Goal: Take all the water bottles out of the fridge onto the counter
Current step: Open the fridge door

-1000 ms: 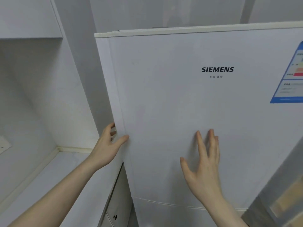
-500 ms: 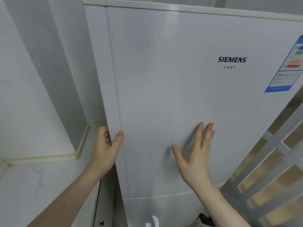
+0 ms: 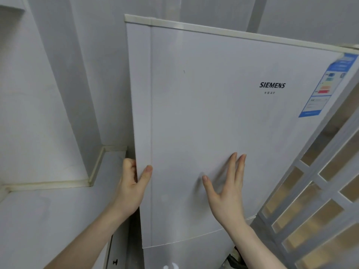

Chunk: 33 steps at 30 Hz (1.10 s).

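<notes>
Over the last second the left hand [image 3: 130,188] has gone from a light touch at the side of the fridge door [image 3: 223,133] to a proper grip: its fingers are now hooked behind the door's left edge with the thumb pressed on the front face, so it has hold of that edge. The right hand [image 3: 226,188] stays flat and spread on the front of the door, fingers straight, gripping nothing. The view has also swung, so the door now looks turned a little toward the camera, with more of its side band showing; that suggests the door is just being pulled free of its seal, though no gap into the fridge can be seen yet. The water bottles are out of sight, presumably behind the closed door, so none has been taken out so far. The pale surface [image 3: 48,220] that should receive them lies just to the left of the fridge, below the left forearm. The next move is likely to swing the door wide with the left hand, and the right hand pressed on the front will need to give way for that
</notes>
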Each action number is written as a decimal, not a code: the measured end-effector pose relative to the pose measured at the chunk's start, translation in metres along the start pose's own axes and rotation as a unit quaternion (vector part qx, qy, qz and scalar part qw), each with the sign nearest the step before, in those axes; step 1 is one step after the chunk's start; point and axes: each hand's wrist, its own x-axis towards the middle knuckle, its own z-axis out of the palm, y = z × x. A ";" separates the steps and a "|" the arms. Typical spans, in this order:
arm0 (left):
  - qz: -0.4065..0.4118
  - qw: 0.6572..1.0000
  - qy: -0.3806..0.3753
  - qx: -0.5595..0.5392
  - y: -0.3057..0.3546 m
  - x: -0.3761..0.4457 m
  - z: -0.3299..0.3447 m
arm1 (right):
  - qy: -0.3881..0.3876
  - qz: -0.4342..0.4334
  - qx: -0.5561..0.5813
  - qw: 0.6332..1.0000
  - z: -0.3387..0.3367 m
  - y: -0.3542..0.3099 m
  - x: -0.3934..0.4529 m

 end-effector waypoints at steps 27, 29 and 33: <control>0.036 0.983 -0.162 0.071 0.096 -0.237 0.047 | -0.074 -0.097 0.108 0.987 -0.171 -0.071 -0.185; 0.049 0.979 -0.176 0.090 0.102 -0.253 0.057 | -0.057 -0.107 0.116 0.986 -0.189 -0.077 -0.196; 0.083 0.967 -0.206 0.128 0.109 -0.281 0.081 | -0.011 -0.125 0.121 0.985 -0.220 -0.083 -0.213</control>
